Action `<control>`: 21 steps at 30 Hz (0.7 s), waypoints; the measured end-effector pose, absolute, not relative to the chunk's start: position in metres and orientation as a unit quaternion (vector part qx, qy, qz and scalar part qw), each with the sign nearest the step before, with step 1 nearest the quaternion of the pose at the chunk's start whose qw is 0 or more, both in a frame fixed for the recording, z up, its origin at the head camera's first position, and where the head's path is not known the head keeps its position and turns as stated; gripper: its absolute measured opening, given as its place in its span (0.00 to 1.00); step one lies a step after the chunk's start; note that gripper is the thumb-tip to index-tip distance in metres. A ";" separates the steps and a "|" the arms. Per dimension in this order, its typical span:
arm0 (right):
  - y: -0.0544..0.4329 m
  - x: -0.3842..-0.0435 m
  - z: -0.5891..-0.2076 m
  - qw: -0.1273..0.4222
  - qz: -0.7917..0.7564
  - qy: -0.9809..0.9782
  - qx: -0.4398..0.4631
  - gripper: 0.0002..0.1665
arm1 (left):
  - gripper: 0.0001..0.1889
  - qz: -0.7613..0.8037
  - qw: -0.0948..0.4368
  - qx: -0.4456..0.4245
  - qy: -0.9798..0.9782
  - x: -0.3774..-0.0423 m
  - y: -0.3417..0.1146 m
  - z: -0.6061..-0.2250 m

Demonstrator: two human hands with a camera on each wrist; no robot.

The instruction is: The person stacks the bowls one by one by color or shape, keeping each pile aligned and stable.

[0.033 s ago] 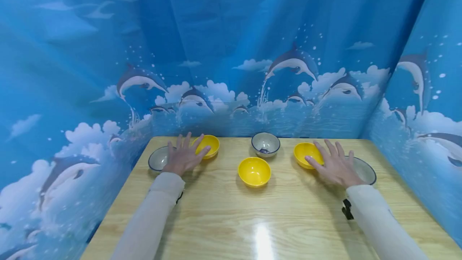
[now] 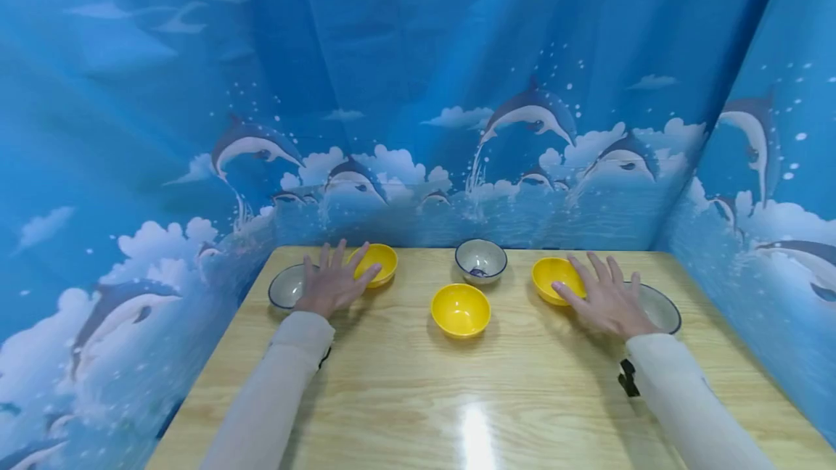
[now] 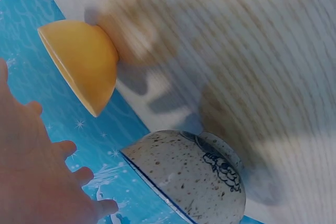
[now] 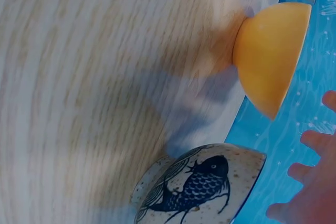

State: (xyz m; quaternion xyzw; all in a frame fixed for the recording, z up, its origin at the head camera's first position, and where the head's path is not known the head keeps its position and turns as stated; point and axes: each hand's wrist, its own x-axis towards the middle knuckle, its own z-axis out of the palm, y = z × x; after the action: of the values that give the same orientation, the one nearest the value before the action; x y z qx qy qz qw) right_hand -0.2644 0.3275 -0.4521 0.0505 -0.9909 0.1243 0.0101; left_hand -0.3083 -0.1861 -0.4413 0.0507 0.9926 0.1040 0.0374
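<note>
My left hand (image 2: 333,283), fingers spread and straight, hovers over the gap between a speckled grey bowl (image 2: 284,287) and a yellow bowl (image 2: 384,265) on the left. In the left wrist view, that speckled bowl (image 3: 184,177) has a dark blue rim and a blue pattern; air shows between it and the fingers. My right hand (image 2: 612,301) is likewise spread above another yellow bowl (image 2: 551,280) and a grey bowl (image 2: 661,308), partly covering both. A dark blue fish decorates this grey bowl (image 4: 205,187) in the right wrist view. Both hands hold nothing.
Between the hands, a yellow bowl (image 2: 460,310) stands in front of a blue-rimmed grey bowl (image 2: 480,261) near the back edge. All bowls stand upright on the wooden table (image 2: 418,390). Blue dolphin-print curtains (image 2: 405,93) rise behind and at both sides.
</note>
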 end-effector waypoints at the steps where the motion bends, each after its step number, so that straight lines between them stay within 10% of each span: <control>1: 0.327 -0.265 -0.452 0.011 0.125 -0.991 0.051 0.57 | 0.43 0.104 0.037 0.050 0.993 -0.308 -0.186 -0.442; 21: 0.301 -0.258 -0.449 0.047 0.205 -0.974 0.086 0.51 | 0.30 0.155 -0.010 0.127 0.980 -0.308 -0.164 -0.447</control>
State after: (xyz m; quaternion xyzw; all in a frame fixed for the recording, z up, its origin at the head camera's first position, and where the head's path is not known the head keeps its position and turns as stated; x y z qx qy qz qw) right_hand -0.2582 0.3008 -0.4492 0.0859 -0.9739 0.2050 0.0470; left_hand -0.3078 -0.1642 -0.4467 0.1269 0.9796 0.1554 -0.0101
